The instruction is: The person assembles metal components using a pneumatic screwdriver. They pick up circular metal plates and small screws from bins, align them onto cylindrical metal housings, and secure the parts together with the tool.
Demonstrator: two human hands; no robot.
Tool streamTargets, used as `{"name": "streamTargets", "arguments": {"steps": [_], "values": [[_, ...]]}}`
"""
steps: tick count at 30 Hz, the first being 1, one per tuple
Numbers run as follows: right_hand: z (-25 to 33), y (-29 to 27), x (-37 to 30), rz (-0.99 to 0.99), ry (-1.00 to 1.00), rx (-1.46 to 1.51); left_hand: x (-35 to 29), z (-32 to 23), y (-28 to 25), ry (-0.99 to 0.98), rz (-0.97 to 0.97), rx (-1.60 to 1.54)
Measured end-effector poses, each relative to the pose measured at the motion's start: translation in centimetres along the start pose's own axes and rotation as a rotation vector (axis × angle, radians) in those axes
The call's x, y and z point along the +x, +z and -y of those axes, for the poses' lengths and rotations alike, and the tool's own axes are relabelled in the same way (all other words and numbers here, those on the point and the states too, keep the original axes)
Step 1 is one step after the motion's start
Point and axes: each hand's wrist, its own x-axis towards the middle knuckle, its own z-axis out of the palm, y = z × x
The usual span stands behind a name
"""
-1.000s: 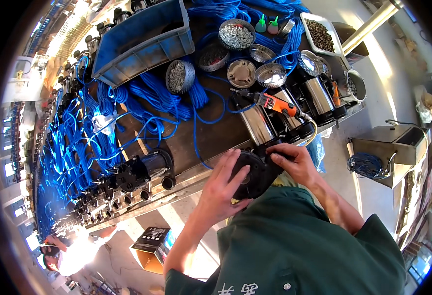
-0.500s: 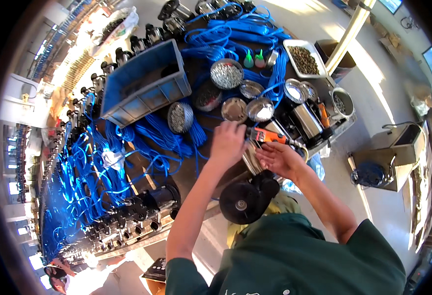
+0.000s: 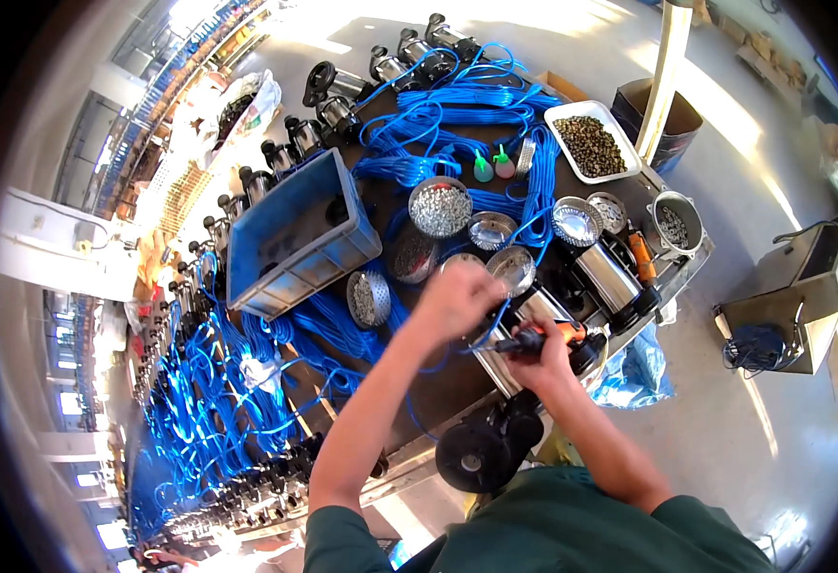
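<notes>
My right hand (image 3: 539,363) is wrapped round an orange and black power screwdriver (image 3: 532,338), whose dark nose points left. It is held over a silver cylindrical pump (image 3: 497,371) with a round black end (image 3: 474,458) close to my body. My left hand (image 3: 462,298) is smeared by motion, left of the screwdriver and beside a shallow metal dish (image 3: 512,271). Whether its fingers hold anything cannot be made out. Partly behind that hand lies another round dish (image 3: 459,263). A blue cable (image 3: 500,320) runs between the two hands.
Bowls of small metal parts (image 3: 440,207) stand beyond my hands, with a blue crate (image 3: 304,239) to their left. A white tray of brass-coloured pieces (image 3: 591,143) is at the far right. Another silver pump (image 3: 606,284) lies at right; coiled blue cable (image 3: 457,105) and more pumps line the table.
My right hand was open beside the orange screwdriver; now it grips it, and the tool's nose has turned left. The left hand stays near the dishes, now blurred. The whole view has shifted.
</notes>
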Motion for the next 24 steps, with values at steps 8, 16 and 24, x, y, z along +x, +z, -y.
{"name": "streamTargets", "arguments": {"steps": [8,16,24], "values": [[3.4,2.7,-5.3,0.036,0.036,0.202,5.0,16.3,-6.8,-0.396,-0.803,0.401],[3.3,5.6,-9.8,0.174,-0.204,0.169,-11.1,29.0,-2.0,-0.776,-0.373,0.254],[1.8,2.1,-11.6,0.403,-0.903,0.005,-12.3,31.3,-1.3,-0.934,-0.798,-0.860]]}}
